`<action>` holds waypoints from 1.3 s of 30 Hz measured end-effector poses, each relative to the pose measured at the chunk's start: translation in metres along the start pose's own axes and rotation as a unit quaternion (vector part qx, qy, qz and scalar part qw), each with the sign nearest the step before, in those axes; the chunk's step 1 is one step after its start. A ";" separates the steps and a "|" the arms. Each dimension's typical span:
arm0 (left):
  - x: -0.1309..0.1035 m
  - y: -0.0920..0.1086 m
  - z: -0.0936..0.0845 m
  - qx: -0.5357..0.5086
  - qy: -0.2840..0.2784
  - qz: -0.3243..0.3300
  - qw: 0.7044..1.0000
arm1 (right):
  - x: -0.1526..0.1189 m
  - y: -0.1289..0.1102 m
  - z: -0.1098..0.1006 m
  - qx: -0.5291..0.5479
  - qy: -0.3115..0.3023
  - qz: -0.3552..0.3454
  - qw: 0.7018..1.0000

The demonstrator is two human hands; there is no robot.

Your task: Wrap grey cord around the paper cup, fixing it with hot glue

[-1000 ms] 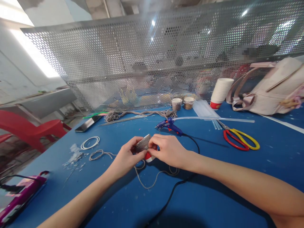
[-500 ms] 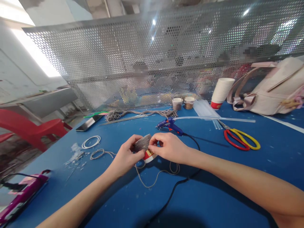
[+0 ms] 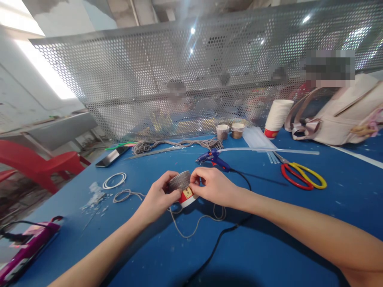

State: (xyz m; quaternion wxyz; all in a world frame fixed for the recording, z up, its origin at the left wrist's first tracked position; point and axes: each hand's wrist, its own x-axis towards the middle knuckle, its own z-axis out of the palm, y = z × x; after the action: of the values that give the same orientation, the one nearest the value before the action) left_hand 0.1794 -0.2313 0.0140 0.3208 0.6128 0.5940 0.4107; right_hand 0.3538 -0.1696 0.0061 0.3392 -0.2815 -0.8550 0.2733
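Cord-wrapped cup point(image 3: 180, 181) tilted, centre, above blue table point(image 3: 143, 255); left hand point(image 3: 158, 195) clamps it. Right hand's point(image 3: 214, 185) fingertips together at wrap edge; cord grip unclear. More red band point(image 3: 186, 194) now shows: cup apparently turned, lower part unwrapped.

Looks to be a paper cup point(image 3: 186, 200), tilted above the bench point(image 3: 143, 255), red and white with a yellow patch, partly wound in close-set grey cord point(image 3: 180, 180), with loose cord point(image 3: 188, 237) curving nearby
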 end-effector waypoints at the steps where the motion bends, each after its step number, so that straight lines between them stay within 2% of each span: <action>1: 0.000 -0.001 0.000 -0.002 -0.004 0.000 1.000 | 0.000 0.000 0.000 0.002 0.000 0.008 1.000; 10: 0.000 0.002 0.000 -0.012 -0.004 -0.004 1.000 | 0.001 0.000 0.001 0.054 -0.024 0.073 0.996; 19: -0.002 0.004 -0.002 -0.036 0.005 -0.009 0.999 | 0.000 0.002 0.002 0.076 -0.025 0.096 0.992; 26: 0.000 -0.006 -0.005 -0.079 0.004 0.006 0.997 | 0.003 -0.003 0.000 0.184 -0.051 0.146 0.971; 32: 0.002 -0.015 -0.008 -0.111 0.006 -0.006 0.994 | 0.003 0.004 0.003 0.238 -0.055 0.160 0.956; 39: 0.004 -0.019 -0.007 -0.129 0.012 -0.003 0.992 | 0.005 0.007 0.003 0.222 -0.047 0.146 0.963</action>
State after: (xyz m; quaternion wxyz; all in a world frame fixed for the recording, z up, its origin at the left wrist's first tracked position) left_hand 0.1639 -0.2264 0.0010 0.3911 0.5592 0.5421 0.4904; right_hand 0.3504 -0.1623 0.0014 0.3088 -0.3081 -0.7375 0.5156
